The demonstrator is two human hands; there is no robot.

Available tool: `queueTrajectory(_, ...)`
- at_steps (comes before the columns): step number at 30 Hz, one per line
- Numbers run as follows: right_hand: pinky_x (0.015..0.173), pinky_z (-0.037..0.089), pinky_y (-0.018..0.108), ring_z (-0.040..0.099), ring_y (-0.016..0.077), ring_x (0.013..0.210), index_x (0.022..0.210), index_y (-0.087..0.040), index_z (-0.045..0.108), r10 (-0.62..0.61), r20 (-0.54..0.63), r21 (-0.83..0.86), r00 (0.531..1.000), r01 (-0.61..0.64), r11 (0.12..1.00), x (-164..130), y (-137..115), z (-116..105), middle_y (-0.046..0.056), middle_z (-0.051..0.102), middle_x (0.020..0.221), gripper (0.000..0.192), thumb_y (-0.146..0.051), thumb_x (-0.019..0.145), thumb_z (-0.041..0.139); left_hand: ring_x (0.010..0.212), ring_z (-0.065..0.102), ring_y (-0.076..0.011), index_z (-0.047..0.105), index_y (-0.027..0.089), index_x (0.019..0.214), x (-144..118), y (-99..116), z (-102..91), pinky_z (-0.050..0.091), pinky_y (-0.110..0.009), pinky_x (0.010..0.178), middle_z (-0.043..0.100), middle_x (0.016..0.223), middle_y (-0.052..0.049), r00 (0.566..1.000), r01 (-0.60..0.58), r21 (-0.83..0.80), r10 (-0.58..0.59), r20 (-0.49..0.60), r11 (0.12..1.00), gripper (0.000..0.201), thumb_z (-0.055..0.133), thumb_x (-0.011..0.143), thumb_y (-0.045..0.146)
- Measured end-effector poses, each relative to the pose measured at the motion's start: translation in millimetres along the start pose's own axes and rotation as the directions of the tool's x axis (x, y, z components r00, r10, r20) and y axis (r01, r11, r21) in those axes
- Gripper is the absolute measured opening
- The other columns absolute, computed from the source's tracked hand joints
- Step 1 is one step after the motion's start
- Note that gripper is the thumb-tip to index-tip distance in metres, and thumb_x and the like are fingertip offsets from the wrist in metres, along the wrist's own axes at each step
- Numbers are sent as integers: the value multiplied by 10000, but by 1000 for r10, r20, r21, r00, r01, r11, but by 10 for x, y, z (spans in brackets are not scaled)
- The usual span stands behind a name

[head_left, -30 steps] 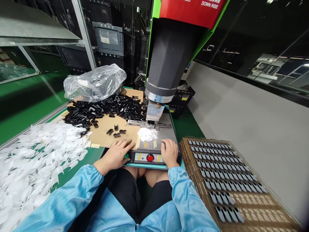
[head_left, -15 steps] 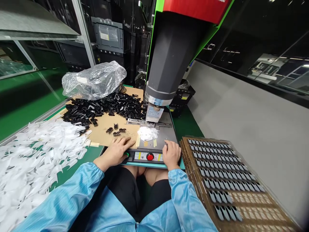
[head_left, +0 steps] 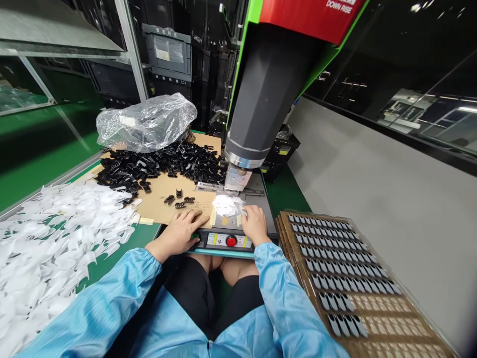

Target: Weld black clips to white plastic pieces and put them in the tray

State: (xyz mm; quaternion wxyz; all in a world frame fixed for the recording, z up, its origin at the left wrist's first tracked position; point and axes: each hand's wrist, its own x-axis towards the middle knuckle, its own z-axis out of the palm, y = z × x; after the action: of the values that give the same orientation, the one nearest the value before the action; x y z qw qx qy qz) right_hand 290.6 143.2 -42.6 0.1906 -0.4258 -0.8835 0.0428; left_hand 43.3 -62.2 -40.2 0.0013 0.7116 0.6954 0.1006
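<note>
Hands: left hand [head_left: 182, 232] flat, spread | right hand [head_left: 255, 223] apparently touching white parts [head_left: 225, 205]: small, thin, heaped

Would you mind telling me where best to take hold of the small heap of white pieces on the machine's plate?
Probably pinch one piece at the heap's near right edge, coming from the right hand beside it. The press head hangs close behind, so the far side looks cramped.

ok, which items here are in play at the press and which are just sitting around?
In play:
left hand flat at the panel's left end
right hand by the small white pile
press head above the fixture

Lying about:
black parts
white parts
bag
trays
crate
</note>
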Motion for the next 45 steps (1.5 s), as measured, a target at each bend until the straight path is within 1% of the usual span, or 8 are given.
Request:
queueTrajectory(5, 968, 399, 349, 531, 251, 1061, 1161, -213, 735, -29, 3, 23, 1000, 29, 999, -28, 95, -22, 95, 668, 1171, 247, -228, 1030, 526, 1423, 463, -404, 451, 363, 1623, 9, -4, 7, 386, -577, 1121, 496, 1609, -152, 1000, 14, -27, -14, 8, 1000, 780, 713, 890, 319)
queueTrajectory(13, 918, 406, 363, 545, 271, 1100, 1213, -272, 741, 40, -3, 12, 999, -40, 999, -5, -19, 20, 86, 676, 1214, 235, -341, 1039, 599, 1420, 461, -410, 469, 353, 1611, 0, -1, 25, 384, -586, 1128, 502, 1599, -157, 1000, 13, -33, -13, -13, 999, 748, 700, 900, 322)
queueTrajectory(20, 971, 425, 363, 562, 266, 1049, 1130, -197, 750, 0, 2, 81, 1000, 0, 997, -18, 253, 7, 105, 686, 1124, 208, -227, 1003, 587, 1426, 451, -408, 466, 347, 1612, -3, -21, 44, 390, -581, 1119, 499, 1597, -153, 1000, 4, -37, -5, -21, 999, 760, 707, 892, 310)
queueTrajectory(24, 970, 428, 377, 567, 282, 1054, 1148, -196, 763, 90, -27, 48, 996, -89, 995, 14, 476, -51, 119, 689, 1122, 241, -205, 969, 601, 1432, 450, -405, 451, 356, 1620, -3, -26, 48, 379, -580, 1127, 492, 1607, -152, 1000, 4, -31, -4, -9, 1000, 773, 714, 894, 317)
queueTrajectory(29, 976, 435, 407, 585, 302, 1081, 1120, -248, 793, 258, -91, 35, 962, -255, 966, 31, 744, -113, 131, 691, 1152, 230, -239, 958, 630, 1429, 447, -410, 451, 330, 1624, 0, -16, 29, 380, -581, 1123, 489, 1608, -161, 1000, 2, -19, -2, 2, 1000, 762, 699, 903, 314)
queueTrajectory(37, 931, 495, 352, 672, 257, 1036, 1077, -191, 750, 364, -15, 250, 931, -349, 903, 146, 1001, -130, 112, 720, 1035, 206, -224, 891, 667, 1437, 436, -413, 458, 325, 1623, 4, -5, 11, 352, -582, 1148, 485, 1614, -160, 1000, 14, -49, -13, 6, 999, 770, 708, 894, 308)
queueTrajectory(41, 839, 507, 343, 683, 235, 911, 1079, -195, 700, 450, -10, 355, 893, -418, 836, 160, 971, -120, 85, 737, 1002, 221, -214, 862, 661, 1429, 445, -423, 479, 319, 1613, 9, -20, 35, 360, -585, 1132, 487, 1609, -173, 1000, 6, -56, -7, -7, 998, 761, 716, 890, 314)
queueTrajectory(45, 832, 488, 351, 650, 245, 918, 1015, -218, 700, 309, -124, 311, 943, -259, 915, 150, 732, -27, 74, 723, 981, 175, -184, 869, 608, 1419, 453, -437, 502, 302, 1600, 4, 2, 47, 363, -596, 1125, 502, 1590, -188, 1000, 2, -53, -3, -26, 999, 747, 731, 889, 341)
